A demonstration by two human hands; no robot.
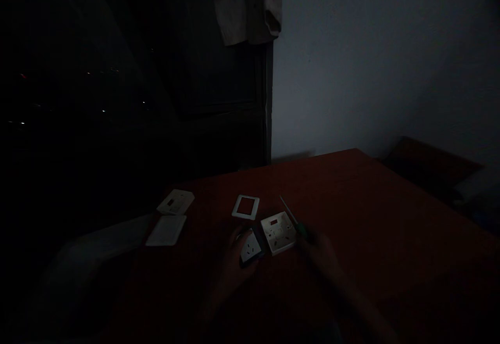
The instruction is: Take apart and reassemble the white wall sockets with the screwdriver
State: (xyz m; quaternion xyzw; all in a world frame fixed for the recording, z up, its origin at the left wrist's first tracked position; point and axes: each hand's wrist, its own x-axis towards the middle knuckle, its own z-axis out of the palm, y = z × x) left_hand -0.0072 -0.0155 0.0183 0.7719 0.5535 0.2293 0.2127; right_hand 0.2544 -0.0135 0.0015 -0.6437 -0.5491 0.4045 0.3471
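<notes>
My left hand (233, 263) is closed around a wall socket (250, 246), whose white face with dark slots points up and whose edge is dark. In my right hand (318, 250) is a screwdriver (291, 211) with a green handle, its thin shaft pointing away to the upper left. Between the two hands a square white mounting box (278, 233) lies open side up on the table, close beside the socket. Behind the socket lies a white square frame (234, 213) with the red tabletop showing through its middle. Dim light hides much of my fingers.
At the left of the red-brown table (332, 188) lie another white box (177, 202) and a flat white plate (166, 230). A pale wall (344, 63) rises behind. A dark window (117, 89) with a hanging curtain (246, 5) stands at the left.
</notes>
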